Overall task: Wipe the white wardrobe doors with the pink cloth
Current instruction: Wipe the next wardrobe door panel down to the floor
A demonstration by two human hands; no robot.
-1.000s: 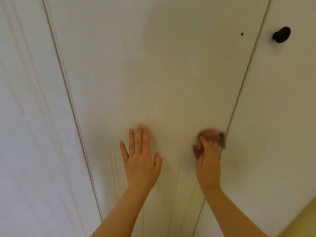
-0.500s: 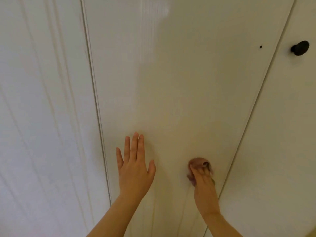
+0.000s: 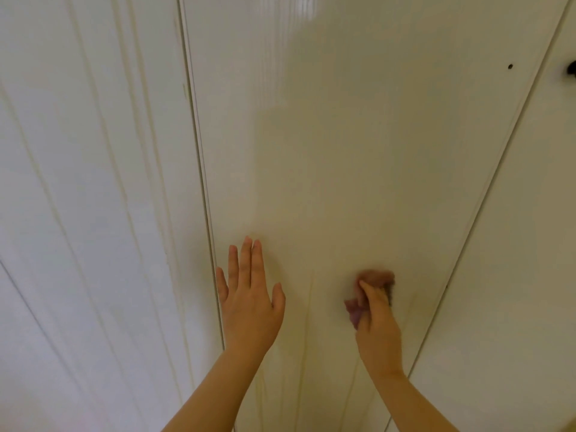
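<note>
A white wardrobe door (image 3: 358, 145) fills the middle of the view. My left hand (image 3: 249, 300) lies flat against its lower left part, fingers spread and pointing up, holding nothing. My right hand (image 3: 375, 319) presses a bunched pink cloth (image 3: 355, 308) against the same door, lower right of centre. The cloth shows above and to the left of my fingers; the rest is hidden under the hand. It looks motion-blurred.
A second white door (image 3: 530, 244) lies to the right past a narrow gap, with a black knob (image 3: 572, 70) at the frame's right edge. A small dark hole (image 3: 510, 66) marks the middle door. A white moulded panel (image 3: 87, 182) stands on the left.
The view has shifted left, so the knob slid to the right edge. My right hand with the cloth moved away from the door gap toward the middle of the door. My left hand stayed flat.
</note>
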